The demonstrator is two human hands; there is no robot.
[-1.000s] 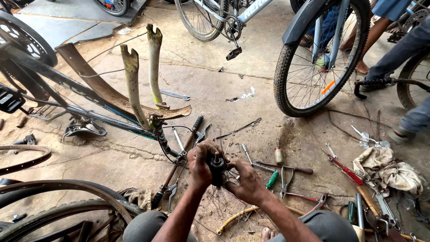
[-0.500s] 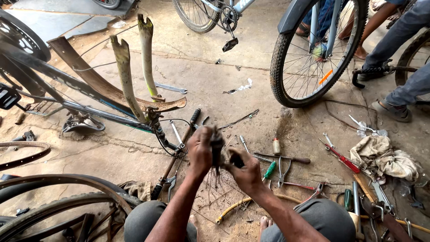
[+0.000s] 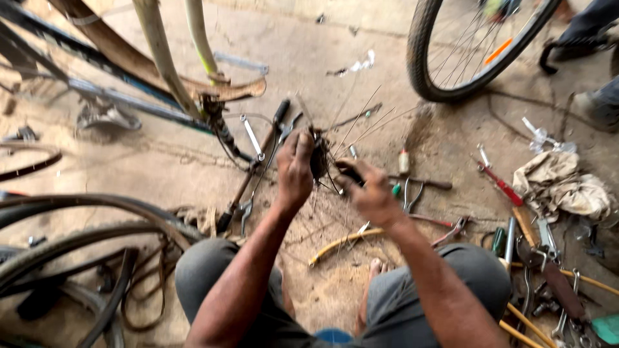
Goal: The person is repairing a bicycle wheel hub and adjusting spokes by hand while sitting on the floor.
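A dark metal wheel hub (image 3: 318, 156) is being held just above the dusty concrete floor (image 3: 161, 161), in front of the seated person's knees. Thin steel spokes (image 3: 361, 116) are fanning out from it, up toward the bicycle wheel (image 3: 445, 77) and down toward the sand. The left hand (image 3: 294, 169) is gripping the hub from the left side, fingers curled over its top. The right hand (image 3: 371, 193) is closing on a dark-handled tool (image 3: 351, 174) pressed against the hub's right side; the two hands are working close together with only the hub between them.

Open room is lying to the left of the hands, where bare floor is running toward the tyres (image 3: 77, 238). To the right the ground is crowded: a green-handled screwdriver (image 3: 394, 190), pliers (image 3: 412, 193) and a red-handled tool (image 3: 500, 183) are lying near one another, just beside the hands. A chrome spanner (image 3: 253, 138) and a long black-gripped tool (image 3: 255, 167) are lying left of the hub. A crumpled, soiled rag (image 3: 561, 183) is sitting well apart at the right, with more steel wrenches (image 3: 548, 258) below it. A curved yellow cable (image 3: 342, 243) is resting on the sand by the knees. A worn, upturned bicycle frame (image 3: 161, 64) is standing behind. The image is blurred, so fine detail cannot be told.
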